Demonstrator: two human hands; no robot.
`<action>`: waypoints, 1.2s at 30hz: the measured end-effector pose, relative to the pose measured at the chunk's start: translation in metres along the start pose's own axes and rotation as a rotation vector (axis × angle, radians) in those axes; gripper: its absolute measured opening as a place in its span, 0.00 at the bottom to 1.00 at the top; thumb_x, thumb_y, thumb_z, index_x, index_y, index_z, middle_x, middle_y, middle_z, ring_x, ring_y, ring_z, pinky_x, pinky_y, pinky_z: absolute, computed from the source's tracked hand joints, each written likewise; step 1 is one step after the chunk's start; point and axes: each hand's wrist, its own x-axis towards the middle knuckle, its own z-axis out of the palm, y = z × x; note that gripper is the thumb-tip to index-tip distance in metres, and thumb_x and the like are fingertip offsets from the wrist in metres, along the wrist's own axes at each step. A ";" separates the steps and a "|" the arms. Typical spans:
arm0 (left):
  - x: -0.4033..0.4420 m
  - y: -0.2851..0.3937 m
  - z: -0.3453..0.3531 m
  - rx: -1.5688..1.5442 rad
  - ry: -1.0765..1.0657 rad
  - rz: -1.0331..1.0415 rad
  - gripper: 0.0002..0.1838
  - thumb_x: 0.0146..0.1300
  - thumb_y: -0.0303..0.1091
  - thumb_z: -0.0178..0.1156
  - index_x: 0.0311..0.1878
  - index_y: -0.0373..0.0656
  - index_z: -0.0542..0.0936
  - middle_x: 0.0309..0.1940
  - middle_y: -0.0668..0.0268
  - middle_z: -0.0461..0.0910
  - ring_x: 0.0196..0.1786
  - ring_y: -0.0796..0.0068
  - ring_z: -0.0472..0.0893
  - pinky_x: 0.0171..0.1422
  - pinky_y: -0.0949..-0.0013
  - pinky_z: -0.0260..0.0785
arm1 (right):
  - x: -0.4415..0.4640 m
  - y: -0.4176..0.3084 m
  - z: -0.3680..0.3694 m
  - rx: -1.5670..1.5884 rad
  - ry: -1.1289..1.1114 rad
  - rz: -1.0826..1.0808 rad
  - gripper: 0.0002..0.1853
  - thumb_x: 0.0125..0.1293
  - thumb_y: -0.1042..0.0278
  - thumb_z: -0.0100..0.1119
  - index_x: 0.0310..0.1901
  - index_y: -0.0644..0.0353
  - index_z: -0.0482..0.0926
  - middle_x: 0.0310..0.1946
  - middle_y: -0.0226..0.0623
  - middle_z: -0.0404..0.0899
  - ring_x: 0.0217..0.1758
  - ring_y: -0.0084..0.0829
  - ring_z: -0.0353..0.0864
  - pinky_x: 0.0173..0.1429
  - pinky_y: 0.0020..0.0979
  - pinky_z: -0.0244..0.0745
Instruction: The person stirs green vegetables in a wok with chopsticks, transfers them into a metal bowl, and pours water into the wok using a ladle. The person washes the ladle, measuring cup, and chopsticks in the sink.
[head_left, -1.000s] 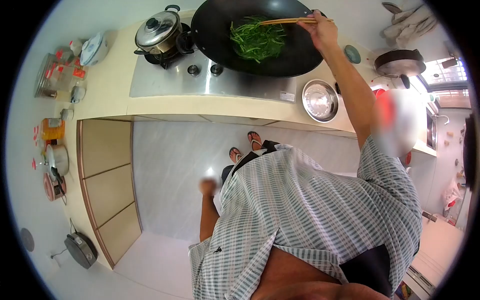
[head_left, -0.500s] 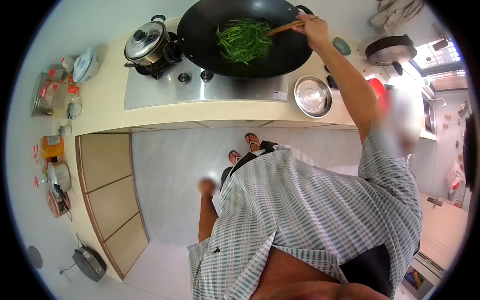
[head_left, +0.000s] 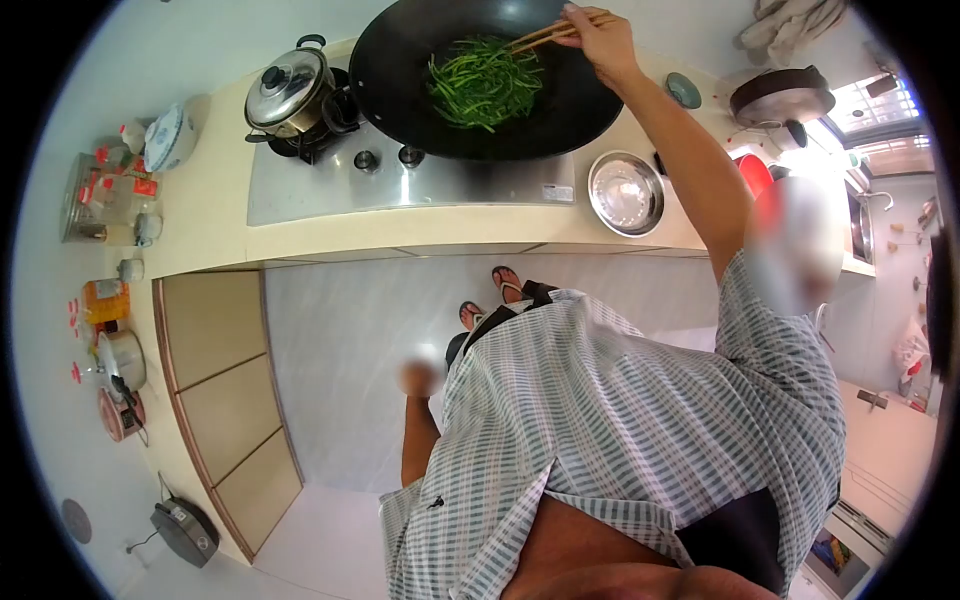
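The shirt front (head_left: pixel 600 400) occupies the near field. The left hand (head_left: pixel 417 378) hangs over the floor (head_left: pixel 340 320), well apart from the table (head_left: pixel 400 232); it is blurred, so the opening of its fingers, and anything held in them, cannot be determined. At the near edge of the table, right of the stove plate (head_left: pixel 430 185), sits a steel bowl (head_left: pixel 626 194). Two control knobs (head_left: pixel 366 161) are mounted on the plate, left of center; their setting cannot be read. Beyond them, the wok (head_left: pixel 590 105) is positioned over the right part of the plate, extending past its right end. The greens (head_left: pixel 485 88) lie in one loose heap at the bottom of the wok. The right hand (head_left: pixel 607 45) is above the wok's far right rim, fingers closed on a pair of chopsticks (head_left: pixel 540 38), their tips at the far side of the heap. Status: the greens are already in the wok and appear wilted; judged from this, heating is well advanced. Flame and doneness cannot be verified. A lidded pot (head_left: pixel 290 95) stands on the left burner.
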 end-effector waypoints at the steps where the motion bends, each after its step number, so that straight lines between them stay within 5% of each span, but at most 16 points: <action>1: -0.002 0.003 -0.003 -0.023 -0.086 -0.082 0.14 0.61 0.35 0.63 0.49 0.45 0.83 0.42 0.62 0.84 0.45 0.61 0.83 0.49 0.55 0.73 | 0.002 0.002 0.006 -0.038 0.000 -0.011 0.15 0.75 0.67 0.57 0.39 0.74 0.82 0.29 0.47 0.85 0.31 0.31 0.86 0.34 0.29 0.84; 6: 0.003 -0.009 0.004 0.195 0.304 0.193 0.08 0.65 0.38 0.62 0.40 0.44 0.82 0.34 0.64 0.81 0.35 0.67 0.80 0.38 0.60 0.72 | 0.012 0.020 0.034 -0.222 -0.036 -0.028 0.15 0.71 0.63 0.64 0.41 0.72 0.84 0.33 0.43 0.86 0.34 0.27 0.88 0.39 0.26 0.86; 13: -0.011 0.016 0.004 -0.006 0.060 -0.118 0.05 0.55 0.35 0.63 0.33 0.48 0.84 0.31 0.63 0.84 0.35 0.62 0.83 0.41 0.54 0.72 | 0.029 0.035 0.040 -0.586 -0.138 -0.109 0.19 0.71 0.53 0.63 0.40 0.64 0.86 0.27 0.37 0.87 0.34 0.26 0.90 0.41 0.28 0.83; 15: -0.010 0.018 -0.010 0.001 -0.071 -0.035 0.05 0.59 0.35 0.65 0.36 0.46 0.84 0.30 0.64 0.81 0.35 0.65 0.81 0.39 0.58 0.72 | 0.037 0.040 0.042 -0.745 -0.173 -0.166 0.19 0.71 0.51 0.63 0.39 0.62 0.87 0.27 0.36 0.88 0.35 0.26 0.90 0.41 0.29 0.82; 21: -0.006 0.023 -0.022 -0.033 -0.080 0.009 0.05 0.59 0.35 0.68 0.35 0.46 0.83 0.30 0.65 0.80 0.34 0.65 0.80 0.38 0.58 0.71 | 0.019 0.010 0.028 -0.345 -0.057 -0.074 0.15 0.73 0.61 0.61 0.41 0.69 0.84 0.32 0.41 0.87 0.35 0.36 0.89 0.44 0.32 0.85; 22: -0.003 0.023 -0.021 -0.011 -0.081 0.016 0.06 0.59 0.35 0.68 0.34 0.46 0.82 0.30 0.65 0.80 0.35 0.64 0.80 0.38 0.58 0.71 | 0.027 0.016 0.020 -0.122 -0.053 -0.036 0.14 0.75 0.68 0.57 0.38 0.73 0.81 0.29 0.47 0.84 0.30 0.33 0.86 0.35 0.31 0.86; 26: 0.010 0.014 -0.010 -0.034 -0.047 0.054 0.05 0.58 0.35 0.66 0.30 0.48 0.81 0.28 0.65 0.79 0.32 0.64 0.79 0.36 0.56 0.70 | 0.022 0.009 -0.007 0.261 0.146 -0.036 0.13 0.75 0.66 0.57 0.36 0.70 0.78 0.29 0.46 0.83 0.30 0.37 0.86 0.35 0.34 0.87; 32: 0.047 -0.003 0.003 0.003 -0.142 0.089 0.09 0.56 0.37 0.61 0.22 0.53 0.77 0.23 0.68 0.77 0.27 0.65 0.77 0.31 0.55 0.66 | 0.007 -0.050 -0.020 0.428 0.352 0.033 0.17 0.76 0.63 0.55 0.36 0.72 0.77 0.30 0.50 0.82 0.31 0.40 0.85 0.38 0.37 0.88; 36: 0.071 -0.001 0.002 0.016 -0.079 0.136 0.06 0.54 0.34 0.63 0.24 0.51 0.78 0.23 0.67 0.77 0.27 0.65 0.77 0.32 0.56 0.68 | 0.013 -0.093 -0.035 0.541 0.246 -0.114 0.18 0.76 0.64 0.53 0.36 0.75 0.76 0.33 0.55 0.82 0.37 0.45 0.86 0.45 0.43 0.88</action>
